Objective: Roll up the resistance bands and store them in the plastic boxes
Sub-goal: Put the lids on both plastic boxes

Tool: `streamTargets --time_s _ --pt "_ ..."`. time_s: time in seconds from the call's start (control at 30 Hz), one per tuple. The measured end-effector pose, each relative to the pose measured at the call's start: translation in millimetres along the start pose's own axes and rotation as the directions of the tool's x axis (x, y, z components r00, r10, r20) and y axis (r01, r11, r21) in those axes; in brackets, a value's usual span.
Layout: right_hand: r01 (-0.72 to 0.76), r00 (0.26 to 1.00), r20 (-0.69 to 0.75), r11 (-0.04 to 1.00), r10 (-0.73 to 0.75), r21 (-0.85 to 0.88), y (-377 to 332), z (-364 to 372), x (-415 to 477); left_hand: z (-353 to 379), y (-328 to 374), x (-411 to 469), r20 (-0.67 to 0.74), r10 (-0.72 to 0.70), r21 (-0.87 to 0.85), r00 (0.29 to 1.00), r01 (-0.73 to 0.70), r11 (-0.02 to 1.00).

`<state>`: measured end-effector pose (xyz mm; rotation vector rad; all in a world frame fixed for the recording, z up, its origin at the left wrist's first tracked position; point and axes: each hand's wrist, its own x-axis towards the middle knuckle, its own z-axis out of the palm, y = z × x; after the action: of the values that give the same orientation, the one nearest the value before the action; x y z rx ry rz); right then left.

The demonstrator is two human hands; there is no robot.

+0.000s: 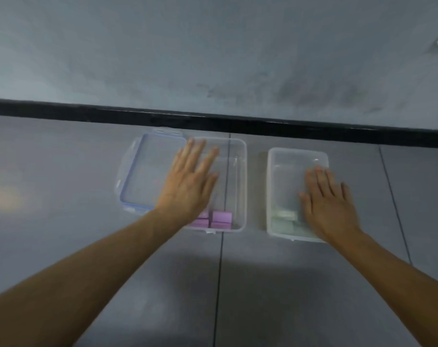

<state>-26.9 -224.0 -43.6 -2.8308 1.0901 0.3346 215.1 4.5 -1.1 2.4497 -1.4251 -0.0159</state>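
Two clear plastic boxes stand side by side on the grey floor. The left box (240, 156) holds rolled purple bands (221, 217) at its near end. My left hand (190, 179) hovers over it, fingers straight and spread, holding nothing. The right box (271, 171) holds rolled pale green bands (284, 217) at its near end. Over that box is my right hand (328, 196), flat with straight fingers and also empty. Whether either hand touches its box is unclear.
A clear lid with a blue seal (142, 171) lies left of the left box, partly under my left hand. A black skirting strip (213, 118) and a grey wall run just behind the boxes. Grey floor tiles extend towards me.
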Motion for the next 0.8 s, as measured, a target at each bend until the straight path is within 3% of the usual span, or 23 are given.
streamTargets --time_s 0.13,0.23,0.3,0.47,0.6,0.8 --pt "0.023 0.999 -0.038 0.999 -0.025 -0.036 -2.1 -11.2 0.1 -13.8 -95.4 -33.0 -0.007 -0.322 0.033 0.947 0.322 0.946" --pt "0.081 0.993 -0.084 0.996 -0.084 -0.043 -18.5 -19.7 -3.8 -1.1 -133.4 -67.0 0.213 -0.41 0.028 0.887 0.414 0.91" --pt "0.163 0.981 -0.101 0.986 -0.167 -0.043 -37.1 -25.0 -7.3 10.9 -146.4 -90.8 0.279 -0.381 0.05 0.882 0.383 0.922" --pt "0.336 0.932 -0.117 0.94 -0.342 -0.067 -89.9 -37.7 -16.9 35.7 -155.7 -114.0 0.289 -0.233 0.063 0.929 0.224 0.973" --pt "0.425 0.891 -0.131 0.9 -0.435 -0.098 -125.7 -49.3 -11.9 40.7 -148.6 -112.0 0.155 -0.244 -0.003 0.957 0.248 0.969" --pt "0.499 0.846 -0.154 0.86 -0.51 -0.106 -162.8 -56.9 -4.0 24.4 -144.3 -117.7 -0.064 -0.227 0.042 0.972 0.23 0.972"
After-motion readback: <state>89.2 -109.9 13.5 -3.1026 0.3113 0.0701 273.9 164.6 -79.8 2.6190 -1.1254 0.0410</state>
